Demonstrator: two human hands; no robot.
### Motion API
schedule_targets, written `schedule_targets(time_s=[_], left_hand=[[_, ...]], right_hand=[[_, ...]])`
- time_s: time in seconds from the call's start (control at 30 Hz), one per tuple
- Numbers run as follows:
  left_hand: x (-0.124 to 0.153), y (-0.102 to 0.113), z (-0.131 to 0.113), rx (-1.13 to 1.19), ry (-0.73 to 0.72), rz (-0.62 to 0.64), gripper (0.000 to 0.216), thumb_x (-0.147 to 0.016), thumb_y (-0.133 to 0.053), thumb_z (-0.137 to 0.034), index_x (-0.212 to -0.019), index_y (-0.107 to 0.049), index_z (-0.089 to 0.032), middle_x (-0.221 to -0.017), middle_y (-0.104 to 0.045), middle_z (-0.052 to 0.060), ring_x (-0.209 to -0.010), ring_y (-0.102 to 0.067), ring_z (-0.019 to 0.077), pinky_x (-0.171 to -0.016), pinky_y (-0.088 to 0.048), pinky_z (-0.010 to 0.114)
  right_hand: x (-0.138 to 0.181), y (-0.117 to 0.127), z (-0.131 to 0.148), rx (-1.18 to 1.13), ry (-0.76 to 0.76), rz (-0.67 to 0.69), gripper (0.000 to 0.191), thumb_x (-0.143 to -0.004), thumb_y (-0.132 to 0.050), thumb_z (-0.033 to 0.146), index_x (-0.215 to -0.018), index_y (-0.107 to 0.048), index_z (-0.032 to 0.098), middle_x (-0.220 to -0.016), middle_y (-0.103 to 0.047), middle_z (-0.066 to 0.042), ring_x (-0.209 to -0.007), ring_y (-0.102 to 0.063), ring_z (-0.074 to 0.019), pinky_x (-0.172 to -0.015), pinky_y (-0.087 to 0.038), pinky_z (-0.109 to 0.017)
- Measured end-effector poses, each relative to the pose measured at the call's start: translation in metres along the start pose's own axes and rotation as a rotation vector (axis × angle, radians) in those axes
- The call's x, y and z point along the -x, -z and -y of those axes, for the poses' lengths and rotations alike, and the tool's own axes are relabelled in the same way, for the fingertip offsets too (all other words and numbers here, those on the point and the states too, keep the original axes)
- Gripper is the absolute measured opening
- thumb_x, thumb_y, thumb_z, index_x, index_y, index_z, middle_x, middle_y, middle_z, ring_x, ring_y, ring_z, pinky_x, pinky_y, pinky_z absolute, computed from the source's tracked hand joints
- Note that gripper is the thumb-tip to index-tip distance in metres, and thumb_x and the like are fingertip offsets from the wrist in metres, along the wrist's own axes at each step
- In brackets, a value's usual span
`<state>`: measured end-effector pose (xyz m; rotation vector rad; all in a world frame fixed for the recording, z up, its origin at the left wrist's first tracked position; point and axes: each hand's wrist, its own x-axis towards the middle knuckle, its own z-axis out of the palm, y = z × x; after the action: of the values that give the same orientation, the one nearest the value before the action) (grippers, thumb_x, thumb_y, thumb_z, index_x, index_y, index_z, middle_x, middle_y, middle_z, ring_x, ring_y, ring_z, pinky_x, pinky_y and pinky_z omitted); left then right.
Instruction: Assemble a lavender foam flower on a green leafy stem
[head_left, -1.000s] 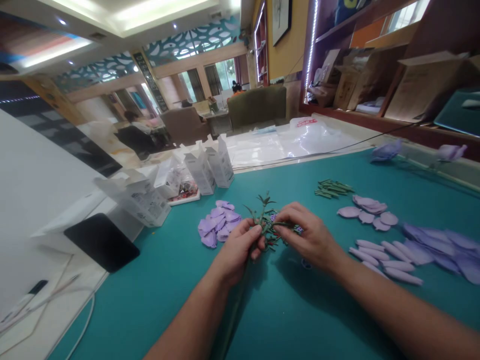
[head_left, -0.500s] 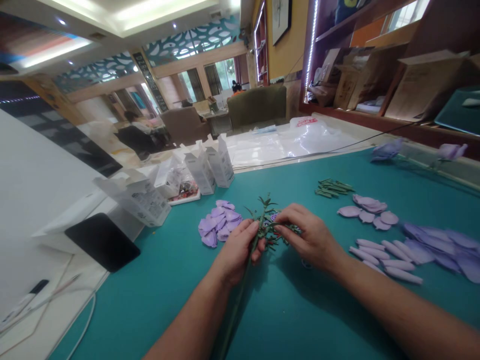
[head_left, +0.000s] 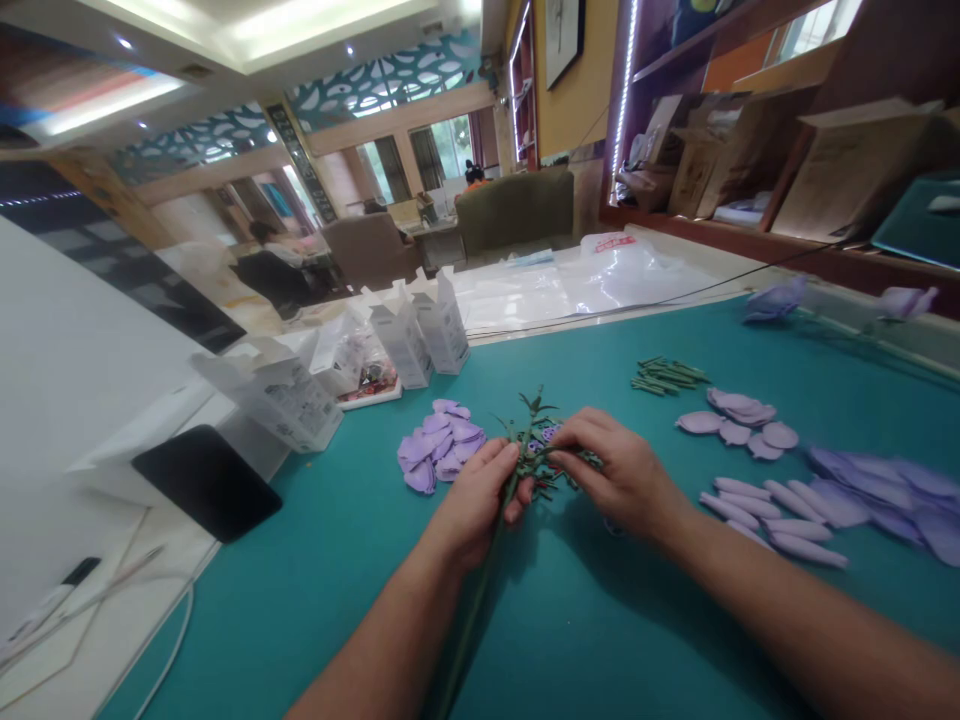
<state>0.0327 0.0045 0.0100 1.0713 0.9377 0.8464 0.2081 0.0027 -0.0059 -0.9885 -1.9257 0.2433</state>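
A long green artificial flower stem [head_left: 480,590] slants up from the bottom edge, with small pointed leaves at its top. My left hand [head_left: 480,495] is closed around it just below the leafy tip. The fingers of my right hand [head_left: 604,465] pinch a thin green side piece of the stem, right of the tip. Behind my hands lies a heap of small green, red and purple parts [head_left: 547,485], partly hidden by them. Left of my left hand is a pile of light purple petals [head_left: 435,445].
On the green tabletop [head_left: 360,580], right, lie green tubes [head_left: 667,375], pale petals [head_left: 739,410], rolled lilac buds [head_left: 802,528] and large purple petals [head_left: 900,495]. White boxes [head_left: 441,325] and a black tablet-like panel [head_left: 206,483] stand left. Plastic sheeting [head_left: 555,290] covers the far edge.
Almost nothing differs. Both hands keep their grip on the stem in the same place, and the view has shifted very slightly.
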Motion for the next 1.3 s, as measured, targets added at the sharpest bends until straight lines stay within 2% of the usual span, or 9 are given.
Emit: schedule_targets(time_s=[0.67, 1.3], left_hand=[[0.0021, -0.0059, 0.0020, 0.025, 0.040, 0.026, 0.030, -0.084, -0.058, -0.044, -0.075, -0.043, -0.020, -0.053, -0.053, -0.006, -0.035, -0.031, 0.0026, -0.038, -0.025, 0.016], [0.0043, -0.0084, 0.0034, 0.021, 0.062, 0.032, 0.028, -0.084, -0.056, -0.043, -0.076, -0.042, -0.021, -0.051, -0.052, -0.007, -0.034, -0.029, 0.0031, -0.037, -0.025, 0.016]], right_hand=[[0.0007, 0.0035, 0.0033, 0.116, 0.059, -0.033, 0.015, -0.091, -0.049, 0.017, -0.079, -0.057, 0.019, -0.075, -0.055, -0.005, -0.072, -0.053, -0.0188, -0.065, -0.044, -0.029], [0.0004, 0.0045, 0.0040, 0.146, 0.038, -0.019, 0.016, -0.091, -0.048, 0.016, -0.077, -0.053, 0.021, -0.075, -0.054, -0.004, -0.072, -0.053, -0.0195, -0.065, -0.043, -0.030]])
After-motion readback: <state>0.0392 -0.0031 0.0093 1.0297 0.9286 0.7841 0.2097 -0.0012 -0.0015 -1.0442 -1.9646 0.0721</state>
